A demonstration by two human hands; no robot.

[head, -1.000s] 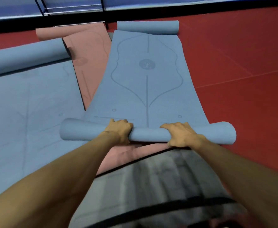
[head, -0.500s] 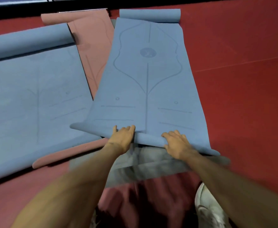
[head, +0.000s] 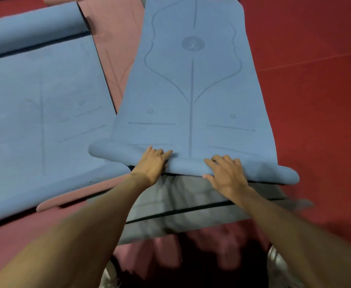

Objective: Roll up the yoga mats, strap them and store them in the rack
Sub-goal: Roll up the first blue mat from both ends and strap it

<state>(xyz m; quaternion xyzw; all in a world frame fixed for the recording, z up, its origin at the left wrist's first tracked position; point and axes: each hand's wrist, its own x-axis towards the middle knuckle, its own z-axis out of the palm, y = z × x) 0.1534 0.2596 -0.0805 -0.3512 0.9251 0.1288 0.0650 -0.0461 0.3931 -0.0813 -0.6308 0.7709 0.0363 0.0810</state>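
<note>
A blue yoga mat (head: pixel 191 90) with a printed line pattern lies flat on the floor and stretches away from me. Its near end is curled into a thin, low roll (head: pixel 187 166) that runs from left to right. My left hand (head: pixel 152 163) rests on the roll left of the centre line, fingers curved over its top. My right hand (head: pixel 226 173) presses on the roll right of the centre line, fingers spread over it. Both forearms reach in from the bottom of the view.
A second blue mat (head: pixel 35 111) lies on the left, its far end rolled (head: pixel 31 26). A pink mat (head: pixel 112 48) lies between the two. A grey mat (head: pixel 191 206) lies under the roll, towards me. Red floor (head: pixel 316 80) spreads to the right.
A second ago the near end was a thick roll under both hands. Half a second ago it lay nearly flat. Now it is a thin roll again, and the view has tilted downward.
</note>
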